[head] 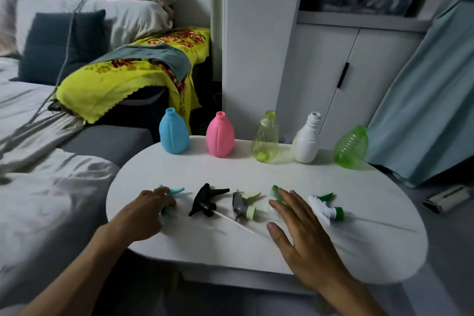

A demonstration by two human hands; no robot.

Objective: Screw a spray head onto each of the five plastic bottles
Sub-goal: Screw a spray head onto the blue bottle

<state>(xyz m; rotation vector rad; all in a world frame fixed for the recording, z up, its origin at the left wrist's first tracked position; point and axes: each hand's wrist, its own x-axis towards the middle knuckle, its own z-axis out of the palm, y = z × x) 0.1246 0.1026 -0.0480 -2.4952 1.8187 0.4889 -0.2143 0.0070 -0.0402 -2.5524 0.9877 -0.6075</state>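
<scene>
Five uncapped bottles line the far side of the white table (pixel 359 251): blue bottle (pixel 174 132), pink bottle (pixel 220 135), yellow-green clear bottle (pixel 266 137), white bottle (pixel 307 139), green ribbed bottle (pixel 352 147), all apparently empty. Five spray heads lie near. Left hand (pixel 143 215) curls its fingers on the teal spray head (pixel 172 192); right hand (pixel 305 238) hovers flat, fingers spread, over a green spray head (pixel 275 191)

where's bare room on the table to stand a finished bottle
The band between the bottle row, from the blue bottle to the green bottle, and the spray heads is bare. So is the table's right end past the white spray head. The front row is crowded, with both hands there.
</scene>
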